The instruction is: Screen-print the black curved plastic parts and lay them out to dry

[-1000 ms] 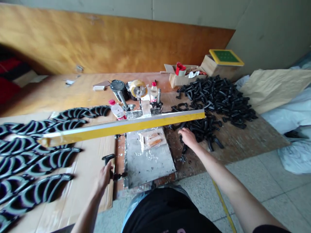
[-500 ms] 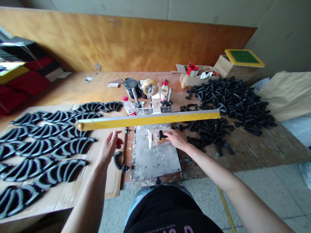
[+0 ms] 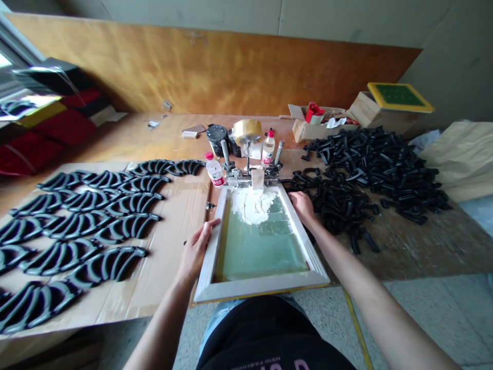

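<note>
A wooden screen-printing frame (image 3: 305,240) lies flat in front of me, hinged at its far end to a metal clamp (image 3: 249,177). Its green mesh (image 3: 265,246) carries a blob of white ink (image 3: 252,204) at the far end. My left hand (image 3: 198,246) grips the frame's left rail, fingers curled over its edge. On the right rail near the far corner rests my right hand (image 3: 303,205), fingers closed on it. Whatever lies under the screen is hidden.
Rows of black curved plastic parts with white print (image 3: 82,231) lie on cardboard (image 3: 169,246) at the left. A big heap of unprinted black parts (image 3: 370,169) fills the right. Bottles (image 3: 214,169), a tape roll (image 3: 247,128), a black can (image 3: 216,136) and boxes (image 3: 319,126) stand behind the frame.
The frame, raised on its hinge before, has swung down flat. My right hand left the part it set on the plate, and both hands moved to the frame's rails.
</note>
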Available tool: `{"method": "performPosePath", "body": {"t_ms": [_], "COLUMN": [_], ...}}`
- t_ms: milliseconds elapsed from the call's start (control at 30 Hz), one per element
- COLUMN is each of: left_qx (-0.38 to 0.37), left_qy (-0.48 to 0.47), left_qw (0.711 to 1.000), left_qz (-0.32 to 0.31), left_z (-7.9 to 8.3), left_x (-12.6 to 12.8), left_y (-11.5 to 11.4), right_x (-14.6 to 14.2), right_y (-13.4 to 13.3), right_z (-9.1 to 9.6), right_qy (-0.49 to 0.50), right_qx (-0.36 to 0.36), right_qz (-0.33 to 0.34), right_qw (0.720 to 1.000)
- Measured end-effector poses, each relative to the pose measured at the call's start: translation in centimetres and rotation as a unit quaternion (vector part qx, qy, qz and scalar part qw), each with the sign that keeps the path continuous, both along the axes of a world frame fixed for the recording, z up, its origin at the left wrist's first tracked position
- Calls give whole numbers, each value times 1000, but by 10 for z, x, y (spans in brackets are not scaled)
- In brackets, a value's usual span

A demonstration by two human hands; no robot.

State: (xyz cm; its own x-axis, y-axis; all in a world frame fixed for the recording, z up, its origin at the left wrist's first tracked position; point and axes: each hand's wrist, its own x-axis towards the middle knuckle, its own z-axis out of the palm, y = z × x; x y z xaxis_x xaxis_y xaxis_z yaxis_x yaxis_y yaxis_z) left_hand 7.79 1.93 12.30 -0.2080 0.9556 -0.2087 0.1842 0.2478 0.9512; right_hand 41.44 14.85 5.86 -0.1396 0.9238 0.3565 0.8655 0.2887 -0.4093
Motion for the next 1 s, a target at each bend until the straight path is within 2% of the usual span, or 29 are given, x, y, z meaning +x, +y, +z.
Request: {"method": "performPosePath", "body": {"t_ms": [67, 133, 200, 300, 400, 500, 567, 633, 667, 733, 833, 933, 1000], "left_qx": [-27, -42, -44, -53, -58, -59, -61, -63, -63, -62, -70, -85, -83], "left_qy": [-11, -6, 19, 51, 53, 44, 43, 44, 44, 47, 44, 30, 21], "left_qw": [1000, 999, 999, 997, 997, 997, 997, 997, 997, 997, 997, 996, 996], "left_qz": [-4, -6, -7, -15, -20, -16, -9, -7, -6, -1, -1, -8, -7], "left_z": [-28, -54, -75, -91, -94, -92, -91, -90, -89, -87, -82, -78, -76], "left_x": [0, 2, 2, 0, -2, -1, -1, 0, 0, 1, 2, 2, 3], "left_y": [-8, -9, -7, -4, -3, -4, -4, -4, -4, -4, -5, -6, -6], "right_x": [-7, -30, -58, -88, -94, -84, -74, -67, -65, -66, -73, -73, -71], "right_y": [17, 32, 43, 42, 19, -14, -28, -29, -27, -19, -19, -34, -38], "right_z": [19, 36, 48, 48, 35, 28, 32, 41, 45, 49, 37, 21, 20], "right_qy": [12, -2, -44, -116, -169, -183, -178, -169, -162, -149, -143, -141, -127], "right_qx": [35, 61, 37, -42, -53, -22, -7, -4, -6, -4, 27, 46, 39], "right_qz": [-5, 59, 132, 145, 167, 269, 350, 407, 416, 389, 323, 343, 359], "right_qw": [999, 996, 990, 982, 970, 945, 920, 898, 895, 909, 935, 927, 924]}}
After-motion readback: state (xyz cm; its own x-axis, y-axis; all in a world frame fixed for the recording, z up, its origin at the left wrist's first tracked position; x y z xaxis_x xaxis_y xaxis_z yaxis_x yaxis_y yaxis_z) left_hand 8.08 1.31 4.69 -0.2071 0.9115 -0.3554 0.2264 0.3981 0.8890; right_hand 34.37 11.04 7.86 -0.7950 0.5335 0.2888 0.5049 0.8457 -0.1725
